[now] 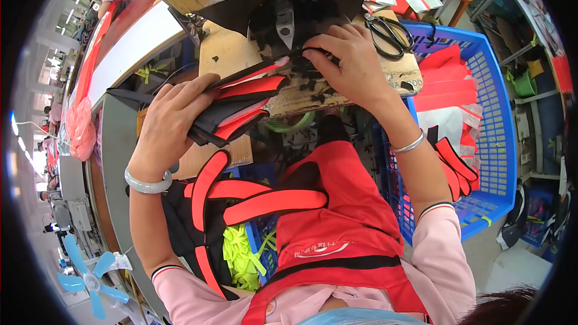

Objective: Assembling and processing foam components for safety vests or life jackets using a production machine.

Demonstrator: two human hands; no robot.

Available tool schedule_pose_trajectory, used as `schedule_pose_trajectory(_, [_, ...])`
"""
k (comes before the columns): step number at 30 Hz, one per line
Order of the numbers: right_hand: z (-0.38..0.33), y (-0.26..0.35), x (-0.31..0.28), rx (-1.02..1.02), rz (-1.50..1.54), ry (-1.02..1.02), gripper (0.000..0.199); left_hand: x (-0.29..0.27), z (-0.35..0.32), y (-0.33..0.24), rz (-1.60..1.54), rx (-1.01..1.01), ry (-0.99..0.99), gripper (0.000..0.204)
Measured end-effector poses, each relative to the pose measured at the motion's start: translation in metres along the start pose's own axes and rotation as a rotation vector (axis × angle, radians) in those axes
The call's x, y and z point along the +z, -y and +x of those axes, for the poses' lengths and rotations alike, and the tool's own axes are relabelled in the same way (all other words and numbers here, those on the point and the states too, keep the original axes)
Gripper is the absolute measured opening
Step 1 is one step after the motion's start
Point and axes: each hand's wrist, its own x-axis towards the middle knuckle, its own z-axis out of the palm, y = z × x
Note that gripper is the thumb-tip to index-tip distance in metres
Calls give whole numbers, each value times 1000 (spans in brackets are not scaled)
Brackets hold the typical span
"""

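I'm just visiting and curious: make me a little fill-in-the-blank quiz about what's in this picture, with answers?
1. The left hand grips fabric pieces at a table made of ____.
2. The silver bracelet circles the ____ wrist.
3. The big basket at the right is coloured ____.
4. The person's apron is mainly ____.

Missing words: wood; right; blue; red.

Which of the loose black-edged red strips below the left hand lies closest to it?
The steep, curved strip, whose top end reaches highest toward the left hand; the other loose strips end lower.
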Motion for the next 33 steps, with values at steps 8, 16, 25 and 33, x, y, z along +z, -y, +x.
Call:
schedule_pose_trajectory(8, [9,-7,3,-16,-5,-4,9,4,5,-1,42,-9,-54,39])
schedule_pose_trajectory(16, [17,-6,-1,-45,-50,-37,8,8,6,0,76,-32,-108,39])
schedule_pose_trajectory(25, [14,-4,3,-17,-53,-91,9,11,3,0,103,-11,-154,37])
schedule_pose_trajectory(33, [7,-6,-33,240,111,87,25,10,-26,-2,80,-58,-137,37])
